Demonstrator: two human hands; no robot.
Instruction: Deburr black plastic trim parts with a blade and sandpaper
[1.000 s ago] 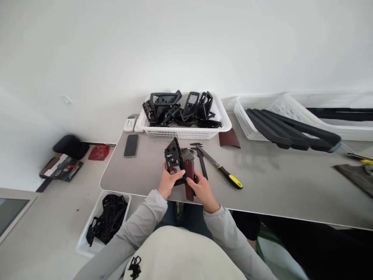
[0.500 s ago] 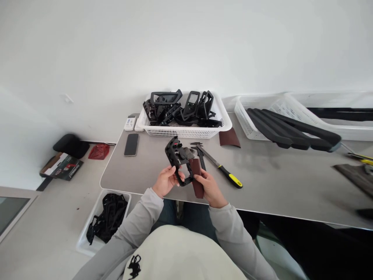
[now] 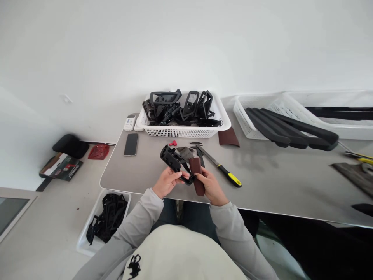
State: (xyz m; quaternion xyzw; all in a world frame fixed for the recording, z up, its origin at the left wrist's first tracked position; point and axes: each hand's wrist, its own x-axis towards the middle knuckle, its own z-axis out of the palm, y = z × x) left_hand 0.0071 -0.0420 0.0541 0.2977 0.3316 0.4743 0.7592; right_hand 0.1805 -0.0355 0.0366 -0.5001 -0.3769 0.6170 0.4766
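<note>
Your view: bright, diffuse light; soft shadows beneath the black padded bars [image 3: 291,128]; wide-angle stretching at edges

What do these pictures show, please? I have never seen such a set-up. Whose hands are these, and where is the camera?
There is no machine here: a person works with two bare hands. One camera, worn on the head, takes all the pictures, looking forward and down.

The left hand holds a black frame. The right hand holds a brown sheet close beside it.

On the grey table lie a phone, a small red piece and a file with a black and yellow handle. Behind them stands a white basket of black parts.
</note>
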